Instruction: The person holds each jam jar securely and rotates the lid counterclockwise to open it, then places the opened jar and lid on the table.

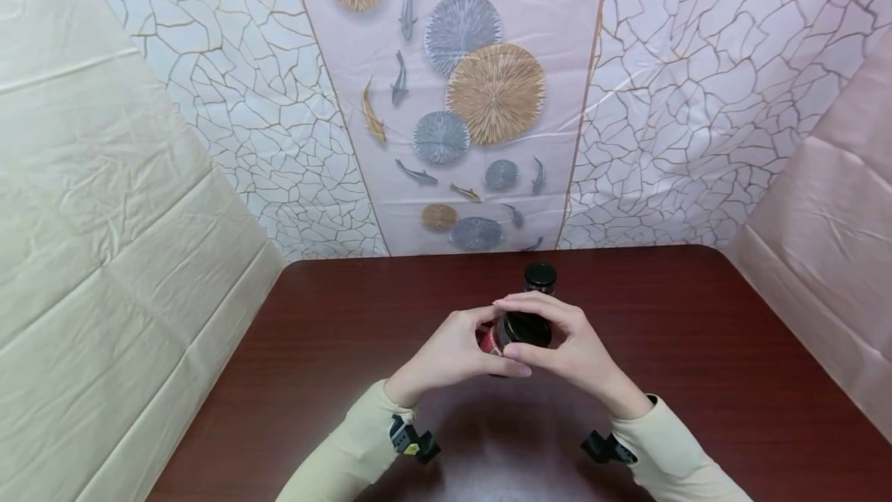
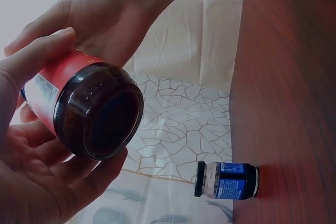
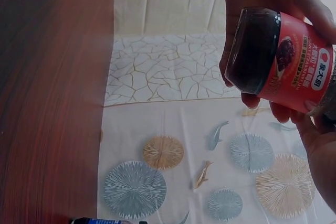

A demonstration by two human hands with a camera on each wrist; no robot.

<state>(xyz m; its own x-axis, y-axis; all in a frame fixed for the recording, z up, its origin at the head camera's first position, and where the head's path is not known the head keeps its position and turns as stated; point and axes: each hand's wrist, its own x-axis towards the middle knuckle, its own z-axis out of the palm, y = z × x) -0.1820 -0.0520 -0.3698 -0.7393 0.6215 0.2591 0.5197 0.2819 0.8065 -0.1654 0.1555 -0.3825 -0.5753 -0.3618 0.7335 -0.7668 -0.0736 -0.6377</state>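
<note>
Both hands hold the red jar [image 1: 503, 335] in the air above the table [image 1: 697, 347]. The left hand [image 1: 453, 355] curls around its labelled body, the right hand [image 1: 564, 343] grips the dark end, probably the lid. Just beyond the hands a blue jar [image 1: 540, 277] stands on the table

Red-label jar [image 2: 79, 106]: dark glass, dark contents, red wrap label with a white patch of print, held off the bench [image 1: 697, 347] and tipped on its side, dark round end facing the left wrist camera. Left hand [image 1: 453, 351] and right hand [image 1: 564, 343] both grip it, fingers curled around the body, above the middle of the bench.
</note>
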